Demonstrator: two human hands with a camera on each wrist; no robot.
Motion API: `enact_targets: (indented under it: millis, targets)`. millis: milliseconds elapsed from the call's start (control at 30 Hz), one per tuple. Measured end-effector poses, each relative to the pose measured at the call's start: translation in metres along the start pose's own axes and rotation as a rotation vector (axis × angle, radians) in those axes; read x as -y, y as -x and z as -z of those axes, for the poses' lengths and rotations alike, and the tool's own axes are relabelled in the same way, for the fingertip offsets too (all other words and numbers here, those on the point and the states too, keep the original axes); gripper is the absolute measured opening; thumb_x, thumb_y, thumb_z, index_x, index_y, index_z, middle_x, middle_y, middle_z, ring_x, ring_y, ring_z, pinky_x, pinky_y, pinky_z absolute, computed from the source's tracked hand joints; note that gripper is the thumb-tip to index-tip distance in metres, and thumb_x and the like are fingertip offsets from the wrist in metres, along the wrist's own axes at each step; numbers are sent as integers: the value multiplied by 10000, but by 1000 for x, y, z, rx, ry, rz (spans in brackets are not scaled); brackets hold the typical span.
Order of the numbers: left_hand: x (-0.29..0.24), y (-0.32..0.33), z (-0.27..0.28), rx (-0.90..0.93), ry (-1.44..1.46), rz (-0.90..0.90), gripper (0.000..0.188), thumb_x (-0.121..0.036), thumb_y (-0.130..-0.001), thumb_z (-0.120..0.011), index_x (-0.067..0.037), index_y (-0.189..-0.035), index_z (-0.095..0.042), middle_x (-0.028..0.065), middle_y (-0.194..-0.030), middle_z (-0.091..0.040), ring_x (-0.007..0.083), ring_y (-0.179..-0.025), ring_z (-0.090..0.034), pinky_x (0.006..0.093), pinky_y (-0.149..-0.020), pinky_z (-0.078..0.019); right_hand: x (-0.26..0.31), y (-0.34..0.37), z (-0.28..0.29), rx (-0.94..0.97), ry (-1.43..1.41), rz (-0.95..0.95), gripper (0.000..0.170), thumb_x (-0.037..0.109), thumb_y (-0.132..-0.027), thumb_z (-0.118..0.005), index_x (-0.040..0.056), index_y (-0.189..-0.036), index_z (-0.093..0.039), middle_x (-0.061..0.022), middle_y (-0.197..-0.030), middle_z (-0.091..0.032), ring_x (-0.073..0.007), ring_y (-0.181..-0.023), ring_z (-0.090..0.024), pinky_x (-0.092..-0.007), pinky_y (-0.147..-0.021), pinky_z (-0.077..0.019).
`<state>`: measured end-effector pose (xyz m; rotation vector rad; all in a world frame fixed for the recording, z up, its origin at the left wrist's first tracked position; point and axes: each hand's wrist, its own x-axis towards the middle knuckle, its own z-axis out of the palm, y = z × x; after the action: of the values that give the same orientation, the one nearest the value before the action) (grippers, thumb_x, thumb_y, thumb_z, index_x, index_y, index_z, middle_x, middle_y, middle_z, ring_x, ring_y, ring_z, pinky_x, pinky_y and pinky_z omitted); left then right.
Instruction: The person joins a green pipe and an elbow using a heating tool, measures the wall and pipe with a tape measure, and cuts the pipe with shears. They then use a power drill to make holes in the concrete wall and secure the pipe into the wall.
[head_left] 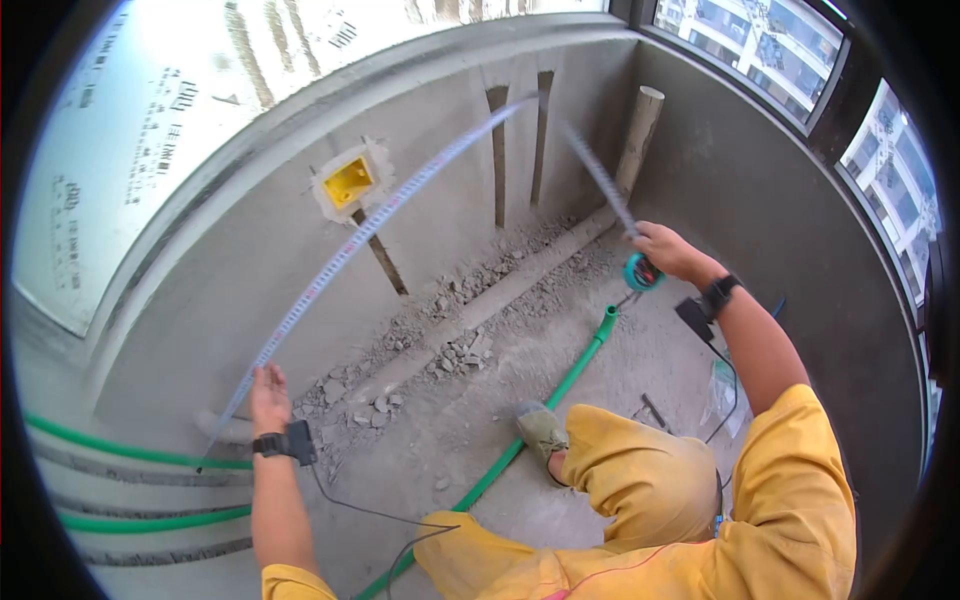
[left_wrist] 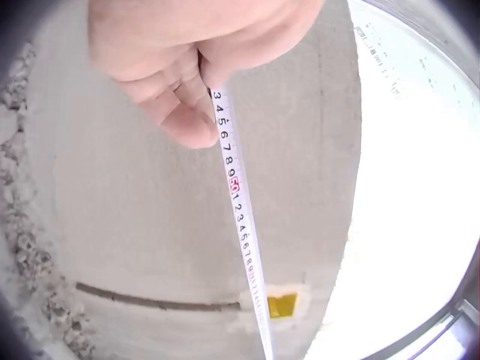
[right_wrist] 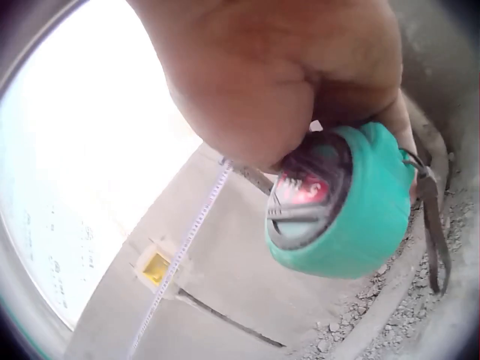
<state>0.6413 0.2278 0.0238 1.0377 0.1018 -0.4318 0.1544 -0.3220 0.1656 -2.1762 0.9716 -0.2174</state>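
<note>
A long white tape blade (head_left: 340, 262) arches from the left hand (head_left: 270, 402) up past the wall and bends back down toward the right hand (head_left: 668, 250). In the left wrist view, the left hand (left_wrist: 202, 60) pinches the blade (left_wrist: 238, 202) between thumb and fingers near its printed numbers. The blade's far end hangs below that hand in the head view. The right hand (right_wrist: 292, 75) grips the teal tape measure case (right_wrist: 352, 202), whose dark strap dangles beside it.
A yellow wall box (head_left: 349, 182) sits in the grey wall, with vertical grooves nearby. Rubble and a grey pipe (head_left: 520, 280) run along the wall's foot. A green pipe (head_left: 560, 388) crosses the floor beside the person's shoe (head_left: 541, 428); more green pipes (head_left: 140, 456) lie at left.
</note>
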Motion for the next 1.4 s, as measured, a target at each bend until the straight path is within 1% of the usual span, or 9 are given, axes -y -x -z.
enact_targets:
  millis: [267,500,733,933,1067,1167,1200,1233,1400]
  targets:
    - [40,148,-82,61,0,162,200,-262,-971,-587,-87,-1068,-597,40,-961,-664,132,-757,-587,254,-639,-503,-92,231,115,-378,-317,-199,306,134,-878,-443,0,-1038,-667,-22,-868,-587,-126,-785,-532,-267,-724,-437]
    - [114,211,-145,205,-67,325,198,-246,-949,-621,-72,-1041,-599,56,-945,-667,139,-728,-583,258,-599,-483,-126,448,200,-389,-66,-473,290,206,-880,-515,-12,-974,-681,-19,-706,-566,-116,-641,-523,-279,-628,-437]
    - [145,222,-122,209,-176,360,153,-225,-925,-649,-81,-971,-620,31,-833,-654,109,-666,-571,250,-544,-455,-41,395,200,160,450,-462,325,299,-845,-703,-13,-934,-712,-40,-721,-636,-134,-709,-575,-311,-655,-475]
    - [188,266,-132,501,-331,313,224,-267,-934,-636,-60,-1021,-644,33,-844,-673,110,-664,-597,253,-573,-483,-48,326,31,549,221,-178,324,320,-916,-646,36,-1067,-688,-48,-823,-663,-135,-754,-582,-306,-697,-491]
    - [221,309,-47,663,-863,348,354,-314,-951,-585,-22,-1145,-634,72,-960,-710,159,-757,-661,303,-651,-519,-68,367,-92,727,-197,-273,255,269,-958,-579,69,-1070,-689,13,-772,-618,-57,-532,-506,-233,-454,-414]
    - [270,323,138,366,-1795,-105,457,-388,-819,-659,-46,-1122,-656,233,-1085,-657,391,-1058,-615,478,-914,-482,-115,396,-150,655,-633,-371,286,264,-978,-549,19,-1044,-680,-2,-828,-636,-78,-654,-579,-239,-559,-490]
    - [252,345,155,387,-1904,205,558,-356,-778,-713,-33,-1217,-592,232,-1190,-608,380,-1163,-556,467,-968,-457,-128,401,-163,617,-906,-573,272,250,-988,-530,9,-1045,-642,-45,-838,-639,-134,-670,-612,-292,-620,-530]
    - [262,361,200,322,-2069,65,643,-286,-744,-752,-27,-1286,-521,219,-1266,-553,388,-1248,-475,438,-1012,-427,-115,406,-156,628,-1150,-636,255,229,-994,-511,-5,-1050,-596,-80,-828,-633,-178,-690,-629,-344,-651,-550]
    - [285,344,245,245,-2351,-150,290,-179,-850,-632,-68,-1114,-584,148,-1076,-636,372,-1037,-588,444,-922,-456,-166,398,-162,360,-1395,-644,248,217,-1001,-483,-10,-1029,-580,-91,-834,-633,-188,-704,-631,-343,-656,-553]
